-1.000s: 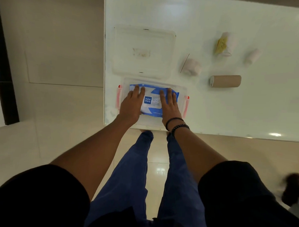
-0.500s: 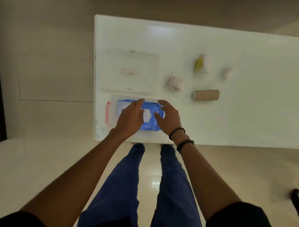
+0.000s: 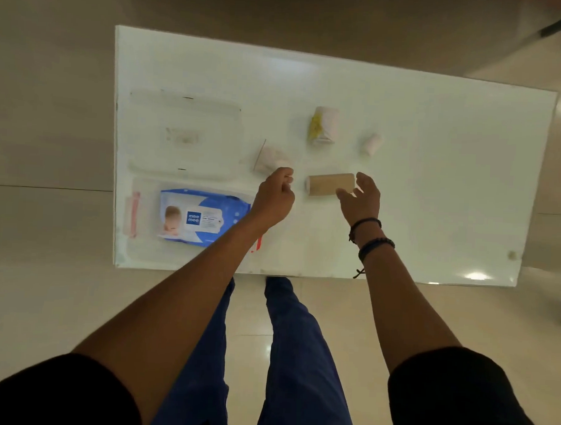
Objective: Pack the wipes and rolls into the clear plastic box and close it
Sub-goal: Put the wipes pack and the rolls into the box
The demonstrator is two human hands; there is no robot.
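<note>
Clear plastic box [image 3: 142, 253] is seen at the table's [image 3: 434, 193] near left corner; its walls are faint against the white top and hard to trace. The left red latch [image 3: 134, 212] is visible, and the right one is mostly hidden by the left forearm. The blue wipes pack [image 3: 205, 217] is lying flat inside the box, its right end cut off by the same forearm. The clear lid [image 3: 184, 134] is laid flat just beyond the box, barely made out apart from its outline. The left hand [image 3: 273, 196] is held over the table just right of the box, fingers loosely curled, nothing seen gripped. The white roll [image 3: 268, 157] lies just beyond it, near edge covered by the fingertips; contact cannot be told. The brown roll [image 3: 330, 184] lies on its side between the two hands, clear of the left one. The right hand [image 3: 361, 198] is spread wide at the brown roll's right end, thumb at its near side, fingers past the end; whether it touches cannot be told. Two dark wristbands [image 3: 371, 235] are worn on that wrist. Further back, a white roll with a yellow patch [image 3: 323, 126] and a small white roll [image 3: 371, 144] lie well apart from both hands; their details are blurred.
</note>
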